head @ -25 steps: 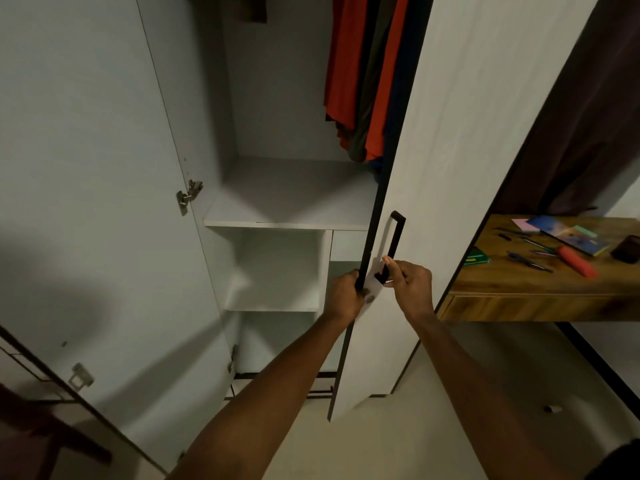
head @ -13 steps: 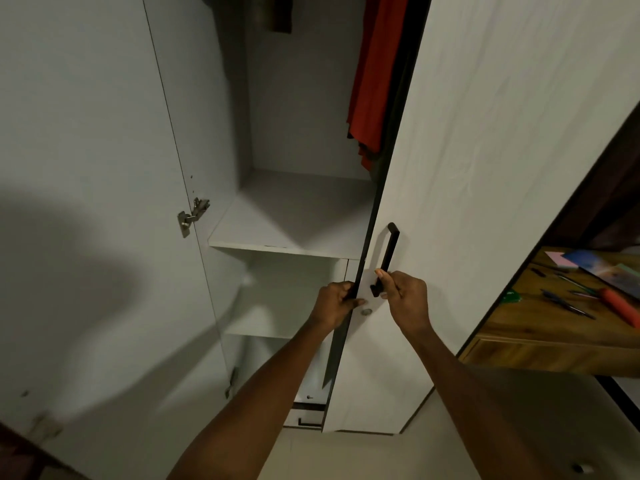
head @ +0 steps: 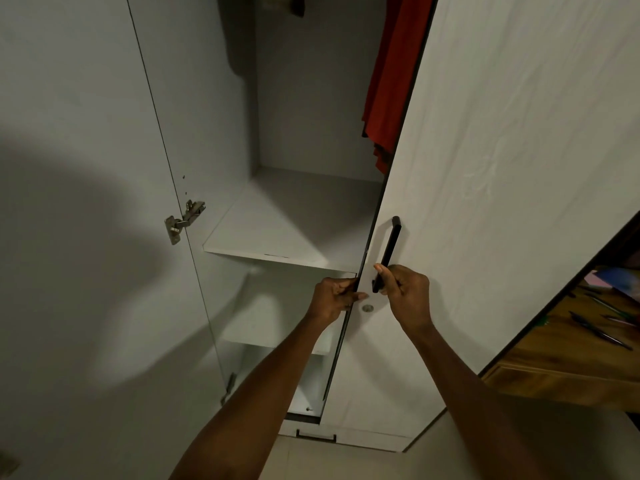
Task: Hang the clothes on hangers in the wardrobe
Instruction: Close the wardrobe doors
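On the far left I see the open left door (head: 86,202) with its metal hinge (head: 183,220). Next comes the inside of the wardrobe (head: 304,216), with a bare white shelf just above my fingers.

My left hand (head: 334,299) has its fingers curled around the dark edge of the right door (head: 502,168), thumb on the front. My right hand (head: 403,289) is just beside it, fingers curled around the bottom end of the black handle (head: 389,251).

The handle is long and stands almost straight up, so it runs up from my right fingers. The red clothes (head: 388,84) hang up high above both hands, half hidden behind the door edge. I think I am swinging this door, but I cannot tell which way. My left hand is nearer the clothes.

Far right is a wooden worktop (head: 571,351) with pens.
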Motion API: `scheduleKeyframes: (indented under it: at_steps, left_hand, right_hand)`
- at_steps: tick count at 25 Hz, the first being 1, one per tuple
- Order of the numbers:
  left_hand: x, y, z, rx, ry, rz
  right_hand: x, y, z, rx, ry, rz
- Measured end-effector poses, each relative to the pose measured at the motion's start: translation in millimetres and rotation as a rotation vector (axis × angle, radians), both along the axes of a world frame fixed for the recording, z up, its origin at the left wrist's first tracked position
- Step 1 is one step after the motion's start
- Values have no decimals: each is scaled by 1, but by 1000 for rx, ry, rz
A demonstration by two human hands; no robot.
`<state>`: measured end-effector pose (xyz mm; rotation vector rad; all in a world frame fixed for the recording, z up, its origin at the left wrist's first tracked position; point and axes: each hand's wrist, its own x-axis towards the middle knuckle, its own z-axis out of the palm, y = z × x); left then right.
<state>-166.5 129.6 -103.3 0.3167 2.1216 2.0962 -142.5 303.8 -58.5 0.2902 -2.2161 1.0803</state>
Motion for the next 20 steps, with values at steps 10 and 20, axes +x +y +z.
scheduleKeyframes:
  at_steps: [10, 20]
  left_hand:
    - [-16, 1, -17, 37, 11, 7]
    - [25, 7, -34, -146, 3, 356]
  right_hand:
    - [-12, 1, -5, -30, 36, 53]
    - [14, 2, -5, -109, -102, 39]
